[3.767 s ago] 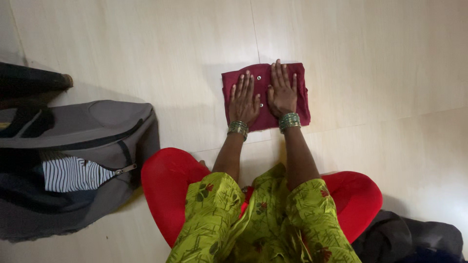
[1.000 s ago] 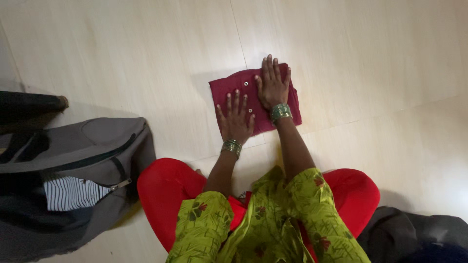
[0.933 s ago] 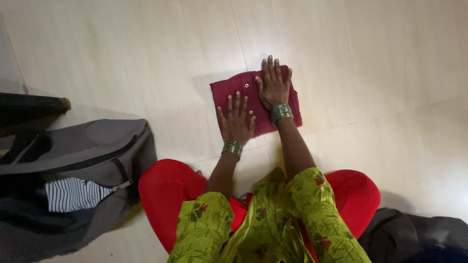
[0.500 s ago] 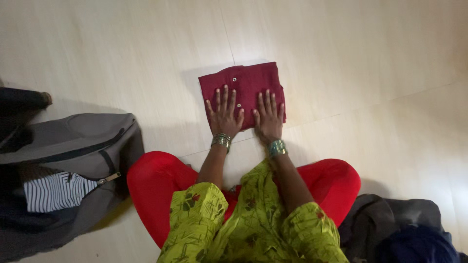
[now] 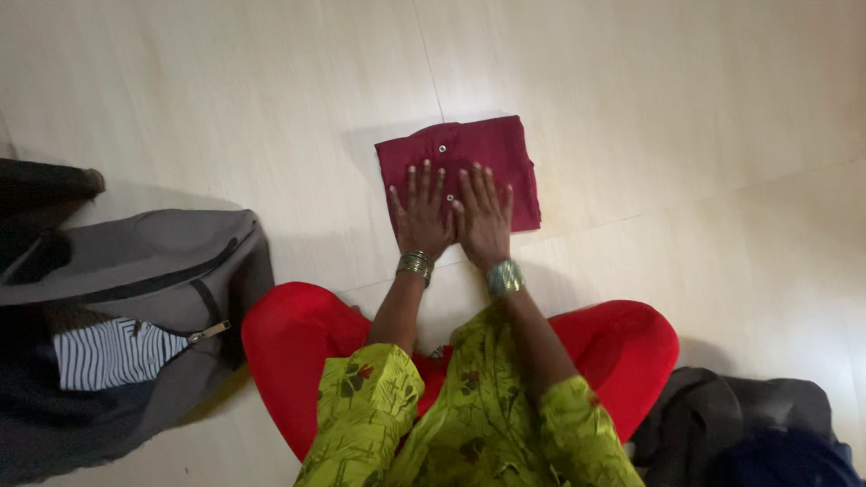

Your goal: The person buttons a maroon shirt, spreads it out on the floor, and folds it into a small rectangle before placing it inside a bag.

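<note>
A folded maroon garment (image 5: 478, 149) with small metal snaps lies on the pale tiled floor in front of me. My left hand (image 5: 420, 216) rests flat on its near left part, fingers spread. My right hand (image 5: 483, 218) lies flat beside it, touching it, on the garment's near middle. Both wrists carry stacked green and gold bangles. Neither hand grips anything. My crossed legs in red trousers (image 5: 298, 347) and a green patterned top (image 5: 469, 406) fill the bottom of the view.
An open grey bag (image 5: 135, 271) lies on the floor at my left, with a striped black-and-white cloth (image 5: 113, 352) inside it. A dark heap of clothing (image 5: 749, 433) sits at the bottom right. A dark object (image 5: 45, 180) lies at the far left.
My right hand has slid from the garment's far right edge back to its near side and then left, against my left hand. The garment stays folded on the floor.
</note>
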